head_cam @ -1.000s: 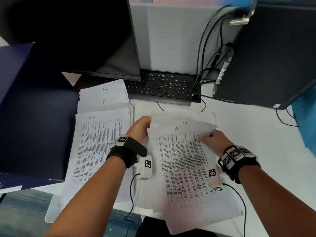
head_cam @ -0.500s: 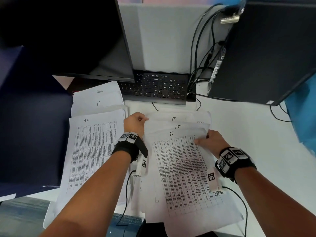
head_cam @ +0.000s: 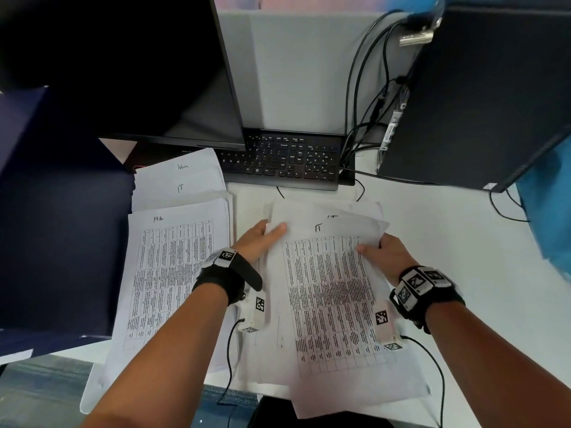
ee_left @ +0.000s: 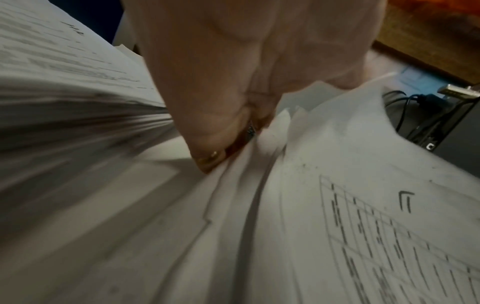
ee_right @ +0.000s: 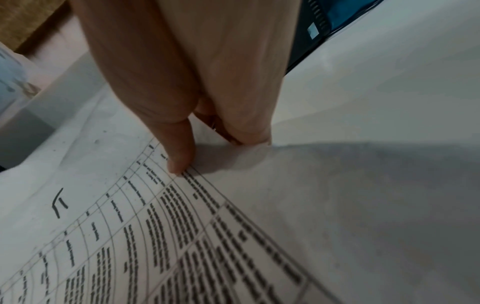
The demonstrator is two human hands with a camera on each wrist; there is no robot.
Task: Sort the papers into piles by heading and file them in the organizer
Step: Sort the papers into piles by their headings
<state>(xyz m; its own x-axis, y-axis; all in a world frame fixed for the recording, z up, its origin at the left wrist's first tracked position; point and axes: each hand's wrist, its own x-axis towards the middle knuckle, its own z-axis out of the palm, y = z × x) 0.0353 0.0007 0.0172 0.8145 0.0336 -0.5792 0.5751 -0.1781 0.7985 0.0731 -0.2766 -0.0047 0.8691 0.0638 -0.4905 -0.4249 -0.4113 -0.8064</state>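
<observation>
1. I am squaring up the loose IT stack [head_cam: 327, 304] lying nearest me on the white desk [head_cam: 432, 242], its bottom edge hanging over the desk's front edge. A second ago three IT headings were fanned out at its top; now only the top one and a sliver of a second are showing, so the sheets are closing up into one pile.
2. My right hand [head_cam: 391, 253] is pinching the stack's right edge, thumb [ee_right: 179, 156] on the printed table and fingers curled beneath the sheets.
3. My left hand [head_cam: 262, 242] is working at the upper left corner, fingers [ee_left: 207, 156] bending in among the sheet edges; it has slid from beside the corner onto it. I am judging this a light grip on the corner.
4. Just left, the HR pile [head_cam: 173, 282] is resting flat, and behind it sheets headed IT and Admin [head_cam: 182, 176] are lying where they were.
5. Farther back sit the keyboard [head_cam: 290, 159] and the monitor [head_cam: 123, 72].
6. I am judging the sorting near done; filing has not begun, and I cannot tell which thing is the organizer.
</observation>
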